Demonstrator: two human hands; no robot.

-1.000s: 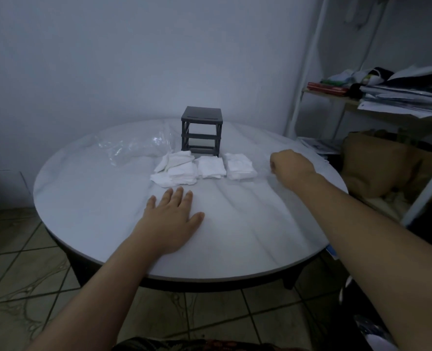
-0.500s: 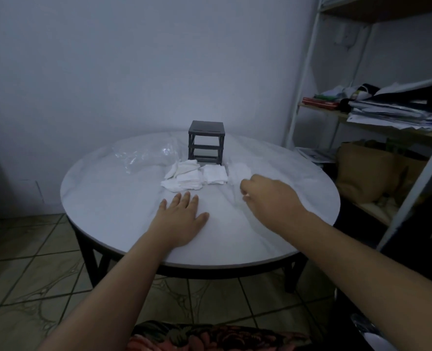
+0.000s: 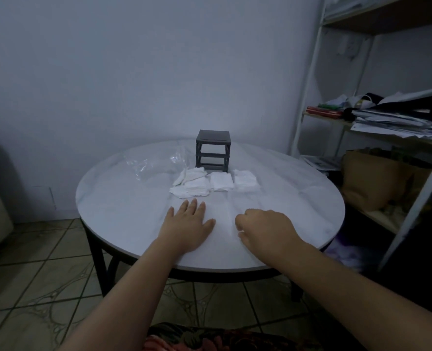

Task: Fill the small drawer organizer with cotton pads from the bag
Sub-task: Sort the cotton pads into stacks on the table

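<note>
A small dark drawer organizer [image 3: 213, 154] stands at the far side of the round white table [image 3: 123, 214]; its frame looks hollow, with no drawers showing. White cotton pads lie in front of it: a loose heap [image 3: 191, 186], a middle stack [image 3: 221, 181] and a right stack [image 3: 245, 179]. A clear plastic bag [image 3: 154, 164] lies crumpled to the left. My left hand [image 3: 188, 225] rests flat on the table, fingers together. My right hand [image 3: 266, 229] hovers beside it with fingers curled loosely and holds nothing.
A white metal shelf unit [image 3: 311, 97] stands to the right with piled papers [image 3: 397, 120] and a brown bag [image 3: 372, 178] lower down. A pale wall [image 3: 133, 72] is behind the table. The floor [image 3: 45, 274] is tiled.
My right hand has pulled back from the right side of the pads toward the near edge, beside my left hand. The camera has drawn back and risen, so the table looks farther away.
</note>
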